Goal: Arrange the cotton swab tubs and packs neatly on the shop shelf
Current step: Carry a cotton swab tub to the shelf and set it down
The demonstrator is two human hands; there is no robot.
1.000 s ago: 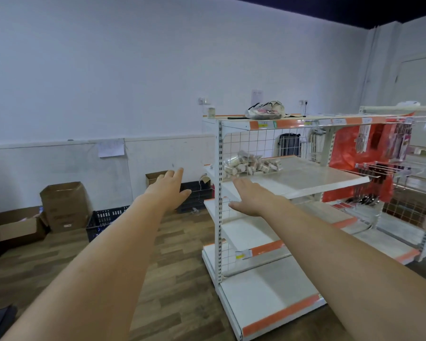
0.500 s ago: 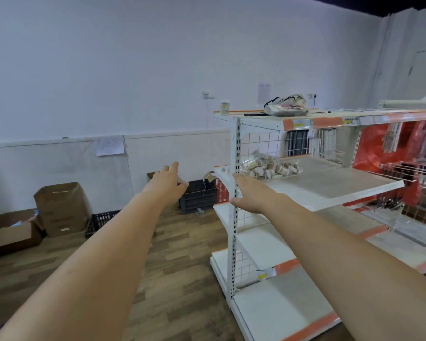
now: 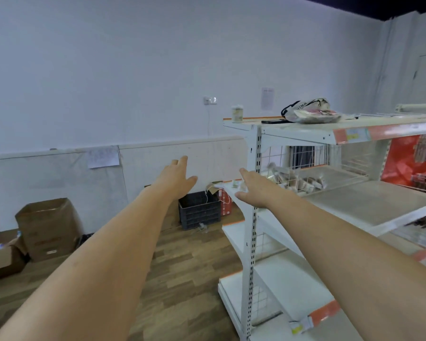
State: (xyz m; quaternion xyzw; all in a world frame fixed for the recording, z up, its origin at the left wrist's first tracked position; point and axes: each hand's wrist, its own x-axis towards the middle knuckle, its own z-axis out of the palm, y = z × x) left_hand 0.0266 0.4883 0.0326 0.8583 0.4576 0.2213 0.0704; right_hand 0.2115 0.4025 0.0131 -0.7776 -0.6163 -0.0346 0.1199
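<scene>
Since a second ago the shelf (image 3: pixel 369 212) has slid closer and rightward in my view, and both arms have pushed farther forward. Left to right: cardboard boxes (image 3: pixel 47 227) sit on the floor by the wall, then my left hand (image 3: pixel 176 177), fingers straight and loosely spread, holding nothing, off to the side of the upright. My right hand (image 3: pixel 255 190) comes next, fingers extended and slightly apart, empty, just at the shelf's near corner. Past it lies the jumbled pile of cotton swab tubs and packs (image 3: pixel 298 180) on the middle shelf against the wire back. I judge the risk is clipping the metal upright (image 3: pixel 252 217) or sweeping blindly into the heap, knocking packs off the open edge onto the floor.
</scene>
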